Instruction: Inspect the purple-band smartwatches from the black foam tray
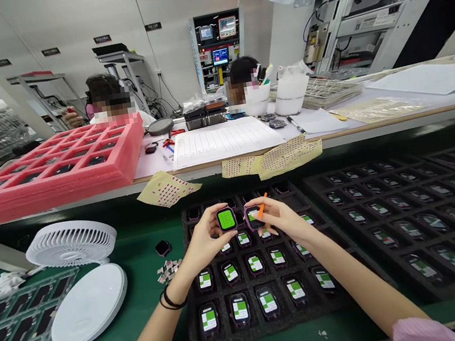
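The left hand (pixel 204 240) pinches a green-screened smartwatch (pixel 226 219) by its edges, fingers curled around the case; the right hand (pixel 281 221) grips a second watch (pixel 254 218), with a small orange strip (pixel 262 205) rising beside it (tab or pick, it's too small to tell). Both hands hover just above the upper rows of the black foam tray (pixel 253 334), whose pockets hold more watches (pixel 240 309). Edge-only contact looks best here, keeping fingertips off the screens and both watches steady.
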`<state>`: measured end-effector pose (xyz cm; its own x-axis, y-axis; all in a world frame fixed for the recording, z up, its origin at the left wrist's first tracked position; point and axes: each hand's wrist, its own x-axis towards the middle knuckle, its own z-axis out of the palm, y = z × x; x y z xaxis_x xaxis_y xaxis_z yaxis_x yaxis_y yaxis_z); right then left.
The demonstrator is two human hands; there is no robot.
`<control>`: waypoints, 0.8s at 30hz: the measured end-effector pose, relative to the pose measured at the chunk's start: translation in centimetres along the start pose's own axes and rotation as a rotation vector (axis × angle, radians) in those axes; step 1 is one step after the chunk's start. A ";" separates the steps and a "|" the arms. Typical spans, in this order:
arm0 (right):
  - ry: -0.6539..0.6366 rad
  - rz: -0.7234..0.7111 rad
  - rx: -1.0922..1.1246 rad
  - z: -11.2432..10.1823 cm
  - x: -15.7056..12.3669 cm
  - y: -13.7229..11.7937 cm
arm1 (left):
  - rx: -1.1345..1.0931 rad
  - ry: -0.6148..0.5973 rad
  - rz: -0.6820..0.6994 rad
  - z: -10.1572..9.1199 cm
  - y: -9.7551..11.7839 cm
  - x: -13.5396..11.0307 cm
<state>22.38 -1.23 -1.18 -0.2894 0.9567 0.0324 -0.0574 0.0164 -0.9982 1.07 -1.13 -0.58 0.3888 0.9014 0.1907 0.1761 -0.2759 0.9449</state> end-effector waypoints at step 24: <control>-0.197 0.117 0.220 2.5 -0.8 0.3 | 0.467 0.076 0.589 1.0 0.2 -0.7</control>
<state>20.21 -2.68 -1.40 -0.4843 0.8734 -0.0512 -0.2118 -0.1739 -0.9617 1.76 -2.19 -0.77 0.4763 0.5771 0.6634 0.3300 -0.8166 0.4735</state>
